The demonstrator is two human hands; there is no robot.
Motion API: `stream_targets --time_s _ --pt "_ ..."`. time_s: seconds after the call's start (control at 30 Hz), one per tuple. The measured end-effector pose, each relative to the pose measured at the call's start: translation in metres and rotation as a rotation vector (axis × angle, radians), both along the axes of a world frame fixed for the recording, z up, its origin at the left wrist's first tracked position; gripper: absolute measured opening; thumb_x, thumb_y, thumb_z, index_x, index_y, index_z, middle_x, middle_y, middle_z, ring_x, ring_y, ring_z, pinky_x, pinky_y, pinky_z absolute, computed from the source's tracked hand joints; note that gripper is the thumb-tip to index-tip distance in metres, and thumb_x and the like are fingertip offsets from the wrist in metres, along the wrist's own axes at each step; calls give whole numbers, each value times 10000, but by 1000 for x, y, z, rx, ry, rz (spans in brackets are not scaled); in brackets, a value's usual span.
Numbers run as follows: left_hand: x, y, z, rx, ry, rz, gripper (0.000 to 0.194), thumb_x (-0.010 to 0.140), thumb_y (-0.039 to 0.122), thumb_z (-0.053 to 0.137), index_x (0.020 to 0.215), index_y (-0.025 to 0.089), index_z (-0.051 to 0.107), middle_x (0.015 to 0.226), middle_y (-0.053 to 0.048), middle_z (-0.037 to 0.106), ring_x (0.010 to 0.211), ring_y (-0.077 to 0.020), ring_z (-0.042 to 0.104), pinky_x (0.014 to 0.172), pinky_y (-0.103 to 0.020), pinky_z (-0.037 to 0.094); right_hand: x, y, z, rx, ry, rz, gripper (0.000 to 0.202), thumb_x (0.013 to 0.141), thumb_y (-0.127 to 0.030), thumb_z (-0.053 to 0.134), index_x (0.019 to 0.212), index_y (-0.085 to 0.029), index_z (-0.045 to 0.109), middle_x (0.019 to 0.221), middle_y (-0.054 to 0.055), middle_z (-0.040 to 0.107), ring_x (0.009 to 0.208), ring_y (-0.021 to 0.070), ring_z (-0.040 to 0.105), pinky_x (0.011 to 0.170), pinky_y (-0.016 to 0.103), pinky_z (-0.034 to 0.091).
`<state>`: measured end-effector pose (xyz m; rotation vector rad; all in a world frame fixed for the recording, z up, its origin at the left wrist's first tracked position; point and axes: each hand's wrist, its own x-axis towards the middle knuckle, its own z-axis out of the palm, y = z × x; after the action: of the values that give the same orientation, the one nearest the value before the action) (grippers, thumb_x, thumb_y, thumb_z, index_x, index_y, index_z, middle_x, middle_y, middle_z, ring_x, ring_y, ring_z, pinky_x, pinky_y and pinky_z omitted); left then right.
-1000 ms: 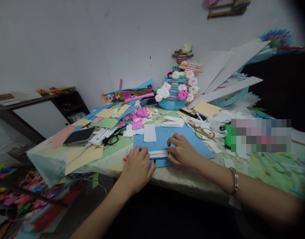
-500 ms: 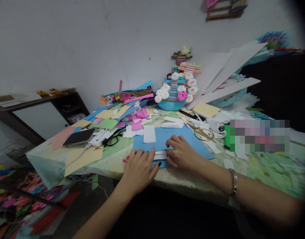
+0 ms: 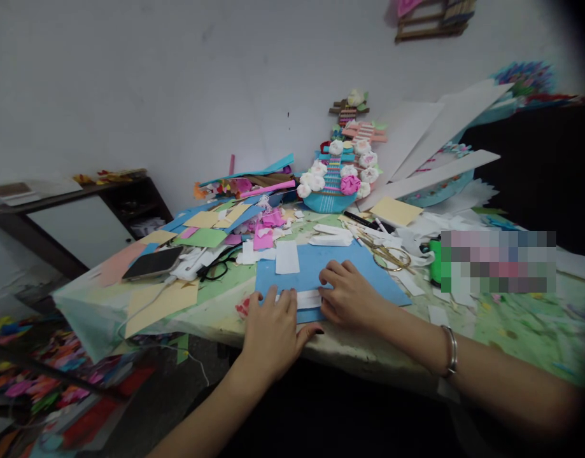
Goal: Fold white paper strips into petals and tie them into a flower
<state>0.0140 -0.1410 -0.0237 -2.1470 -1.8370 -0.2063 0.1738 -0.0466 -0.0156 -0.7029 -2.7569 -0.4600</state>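
Observation:
A narrow white paper strip (image 3: 309, 299), seemingly folded, lies across a blue sheet (image 3: 311, 267) at the table's front edge. My left hand (image 3: 274, 324) lies over the strip's left end, fingers extended on it and thumb stretched out along the blue sheet's near edge. At the other end, my right hand (image 3: 347, 292) has its fingers curled down on the strip, with the index finger bent and the fingertips partly hidden. A small white paper rectangle (image 3: 287, 257) rests on the blue sheet just beyond my hands.
Left of the sheet are a phone (image 3: 152, 263), glasses (image 3: 214, 270) and coloured papers (image 3: 204, 237). Gold-coloured scissors (image 3: 392, 257) and a green object (image 3: 435, 262) lie to the right. A flower-decorated paper craft (image 3: 333, 181) stands against the wall.
My left hand has shifted slightly right, its thumb swinging toward my right hand. The gap in the white strip has closed and it looks flatter. My right hand has hardly moved.

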Motion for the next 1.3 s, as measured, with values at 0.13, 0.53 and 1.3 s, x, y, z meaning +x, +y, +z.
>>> stream_targets --time_s 0.13,0.53,1.3 --pt "-1 0 2 -6 -3 -6 594 877 571 361 1147 92 586 1153 -164 601 1126 -359 435 863 -515 324 0 0 1 -1 5 4 199 797 -257 535 727 -138 679 874 120 607 911 258 440 710 385 253" --pt "-4 0 -3 0 -40 -27 598 865 572 389 1183 97 563 1175 -150 590 1156 -355 416 902 -516 317 -2 0 -4 -36 99 140 323 905 -351 430 1040 -149 643 1039 122 631 1050 267 455 863 417 281" --pt "-62 32 -1 -126 -669 -230 344 867 386 472 1110 187 614 1038 -91 597 1012 -229 520 905 -386 404 5 36 -3 -744 508 -74 191 805 -151 548 869 -154 728 876 67 713 799 177 620 725 283 441"
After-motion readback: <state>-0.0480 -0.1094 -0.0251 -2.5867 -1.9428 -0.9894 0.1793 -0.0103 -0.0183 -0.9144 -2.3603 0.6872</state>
